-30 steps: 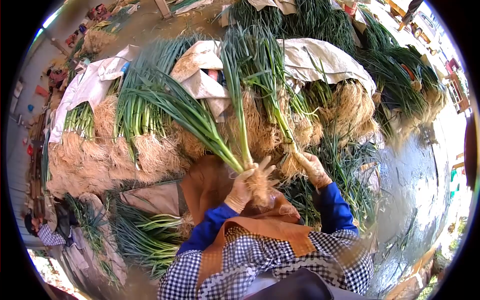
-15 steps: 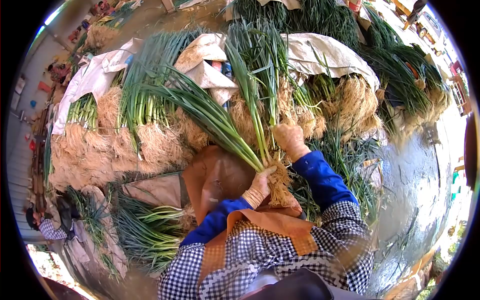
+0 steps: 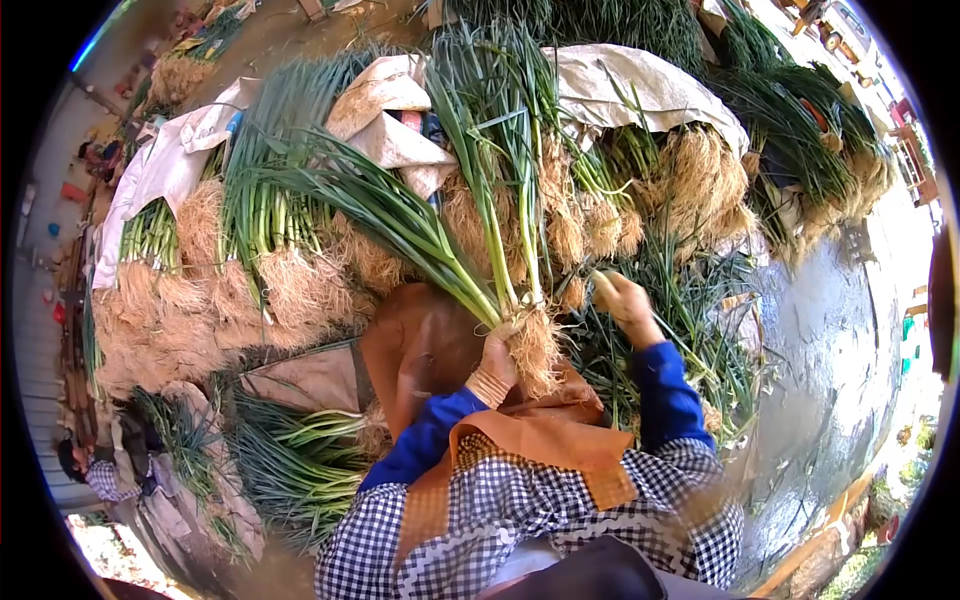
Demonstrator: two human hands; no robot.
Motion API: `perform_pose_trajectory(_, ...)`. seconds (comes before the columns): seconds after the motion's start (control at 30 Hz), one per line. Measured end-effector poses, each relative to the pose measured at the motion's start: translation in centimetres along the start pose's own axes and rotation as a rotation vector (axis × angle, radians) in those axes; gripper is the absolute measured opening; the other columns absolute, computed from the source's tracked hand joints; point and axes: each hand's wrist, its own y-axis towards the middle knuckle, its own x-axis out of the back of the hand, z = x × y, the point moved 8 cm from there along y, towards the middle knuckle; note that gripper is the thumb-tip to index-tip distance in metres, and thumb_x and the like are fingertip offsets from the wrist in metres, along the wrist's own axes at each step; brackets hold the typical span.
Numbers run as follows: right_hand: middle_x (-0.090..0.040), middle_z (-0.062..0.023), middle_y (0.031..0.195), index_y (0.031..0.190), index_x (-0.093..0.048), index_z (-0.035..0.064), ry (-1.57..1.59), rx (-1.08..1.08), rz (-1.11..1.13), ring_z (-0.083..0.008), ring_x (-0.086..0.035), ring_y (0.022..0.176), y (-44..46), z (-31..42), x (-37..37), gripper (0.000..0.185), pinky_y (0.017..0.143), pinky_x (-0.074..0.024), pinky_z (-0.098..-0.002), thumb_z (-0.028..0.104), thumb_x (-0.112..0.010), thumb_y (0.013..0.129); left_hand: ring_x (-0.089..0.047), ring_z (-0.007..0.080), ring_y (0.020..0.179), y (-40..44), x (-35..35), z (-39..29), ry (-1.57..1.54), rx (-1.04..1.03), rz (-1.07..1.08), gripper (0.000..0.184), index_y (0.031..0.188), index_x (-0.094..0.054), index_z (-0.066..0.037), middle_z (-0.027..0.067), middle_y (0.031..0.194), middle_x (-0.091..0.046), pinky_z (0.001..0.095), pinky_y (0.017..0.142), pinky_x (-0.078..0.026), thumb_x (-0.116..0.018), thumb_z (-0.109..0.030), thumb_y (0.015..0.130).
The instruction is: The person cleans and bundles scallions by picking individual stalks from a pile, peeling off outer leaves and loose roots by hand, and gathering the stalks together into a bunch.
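Observation:
My left hand (image 3: pixel 495 362) is wrapped round the root end of several long green stalks (image 3: pixel 448 262), over my lap. Their pale, stringy roots (image 3: pixel 538 350) hang beside its fingers, and the leaves fan up and to the left. To the right and slightly higher, my right hand (image 3: pixel 622 300) is closed with a small pale-green piece (image 3: pixel 600 282) at its fingertips, apart from the stalks. Brown cloth (image 3: pixel 420 345) covers my lap below the stalks.
Rooted bundles (image 3: pixel 290 230) lie in a row ahead, partly under pale sacks (image 3: pixel 640 88). Loose green leaves (image 3: pixel 690 320) are heaped at right beside wet ground (image 3: pixel 820 370). Another bundle (image 3: pixel 300 465) lies at lower left. A person (image 3: pixel 105 470) is at the far left.
My right hand has moved from the stalks' bases down and to the right, away from them. My left hand has shifted slightly left, still holding the stalks.

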Motion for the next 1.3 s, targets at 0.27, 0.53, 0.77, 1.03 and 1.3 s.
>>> perform_pose_trajectory(0.27, -0.063, -0.0143, 0.073, 0.09, -0.063, 0.0034, 0.363, 0.023, -0.125, -0.0236, -0.06, 0.071, 8.5, 4.6, -9.3, 0.047, 0.067, -0.0468, -0.0334, 0.049, -0.056, 0.082, -0.059, 0.0291, 0.091, -2.8, -4.0, -1.4, 0.042, 0.025, 0.025, 0.048, 0.122, -0.044, 0.003, 0.0166, 0.105, -0.058, 0.0442, 0.083, -0.05, -0.056, -0.014, 0.079)
perform_pose_trajectory(0.53, -0.061, -0.0097, 0.089, 0.105, -0.057, 0.0049, 1.377, 0.022, 0.424, -0.0201, -0.058, 0.076, 8.6, 1.6, -12.5, 0.042, 0.068, -0.0485, -0.0321, 0.043, -0.053, 0.086, -0.061, 0.0257, 0.079, -1.1, 0.1, -0.1, 0.009, 0.042, -0.116, 0.032, 0.109, -0.051, 0.004, 0.0151, 0.093, -0.06, 0.0376, 0.069, -0.053, -0.055, -0.009, 0.08)
perform_pose_trajectory(0.77, -0.062, -0.0013, 0.08, 0.107, -0.058, 0.0101, 1.356, 0.097, -0.162, -0.0157, -0.06, 0.069, 6.8, 3.7, -11.5, 0.033, 0.06, -0.0532, -0.034, 0.036, -0.05, 0.088, -0.059, 0.0256, 0.07, -1.1, 2.1, -0.1, -0.021, 0.001, -0.163, 0.031, 0.108, -0.052, 0.003, 0.0155, 0.087, -0.059, 0.0365, 0.062, -0.052, -0.053, -0.012, 0.081)
perform_pose_trajectory(1.03, -0.061, -0.0072, 0.097, 0.114, -0.052, 0.0051, 1.319, -0.118, 0.343, -0.0161, -0.06, 0.079, 4.7, 3.2, -13.0, 0.034, 0.067, -0.0529, -0.0304, 0.028, -0.05, 0.089, -0.062, 0.021, 0.07, -1.0, 0.3, -0.3, -0.054, 0.014, -0.089, 0.023, 0.104, -0.054, 0.002, 0.0112, 0.084, -0.062, 0.0326, 0.062, -0.055, -0.051, -0.007, 0.083)
perform_pose_trajectory(1.3, -0.053, -0.0109, 0.11, 0.124, -0.038, 0.0079, 1.384, 0.073, 0.276, -0.0226, -0.053, 0.097, 9.4, 1.9, -15.6, 0.045, 0.084, -0.0443, -0.0336, 0.019, -0.053, 0.084, -0.06, 0.0238, 0.072, -0.5, 0.7, 0.0, -0.017, 0.002, -0.022, 0.031, 0.109, -0.051, 0.0, 0.0129, 0.087, -0.06, 0.0378, 0.064, -0.053, -0.053, -0.011, 0.08)
